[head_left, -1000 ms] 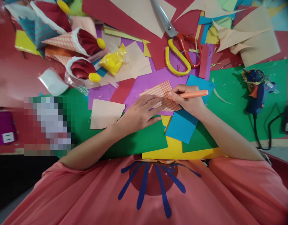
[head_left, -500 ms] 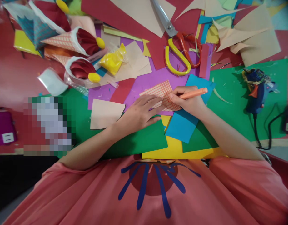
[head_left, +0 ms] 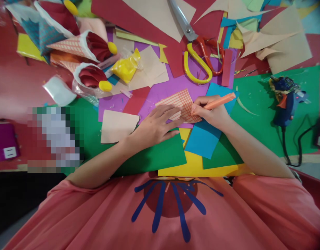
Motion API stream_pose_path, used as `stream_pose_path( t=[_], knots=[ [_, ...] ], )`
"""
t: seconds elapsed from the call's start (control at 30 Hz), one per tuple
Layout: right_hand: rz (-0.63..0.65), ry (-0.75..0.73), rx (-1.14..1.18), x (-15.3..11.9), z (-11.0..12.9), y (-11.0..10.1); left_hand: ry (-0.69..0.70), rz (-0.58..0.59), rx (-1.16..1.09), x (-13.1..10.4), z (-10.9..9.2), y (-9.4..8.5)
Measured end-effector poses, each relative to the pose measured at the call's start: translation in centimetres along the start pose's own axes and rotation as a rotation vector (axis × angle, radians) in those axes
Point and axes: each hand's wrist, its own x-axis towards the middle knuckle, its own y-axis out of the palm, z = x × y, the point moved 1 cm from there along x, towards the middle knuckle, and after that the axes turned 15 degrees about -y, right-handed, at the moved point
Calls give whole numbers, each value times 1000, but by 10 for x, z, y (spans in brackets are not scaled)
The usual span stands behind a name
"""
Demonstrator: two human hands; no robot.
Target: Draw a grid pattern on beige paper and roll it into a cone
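With the right hand (head_left: 210, 111) pinching an orange marker (head_left: 220, 101) and the left hand (head_left: 158, 123) spread flat on the beige paper (head_left: 183, 100), crosshatching looks nearly done beside the right fingertips, stripes near the left fingers seemingly uncrossed.

Left hand (head_left: 160, 123) flat, palm down, thumb (head_left: 172, 134) apart from the fingers (head_left: 170, 114), right hand (head_left: 211, 113) curled in a pinching grip, wrists low, bare forearms (head_left: 253, 151) angled inward
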Motion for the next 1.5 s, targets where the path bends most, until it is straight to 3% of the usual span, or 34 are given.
stream_pose_path(
  t=[0.13, 0.9, 1.23, 1.37, 1.5],
  knots=[
    [-64, 4, -6, -2, -1, -1, -18, -15, 19, 0, 0, -1],
    [105, -26, -55, 0, 1, 0, -43, 19, -7, 0, -3, -3],
    [129, -48, -75, 0, 0, 2, -2, -28, 36, 0, -3, -2],
    [115, -35, -38, 0, -1, 1, 0, -32, 48, 0, -4, -3],
    [-2, 19, 136, 1, -1, -2, 4, -44, 61, 0, -2, -3]
  ],
)
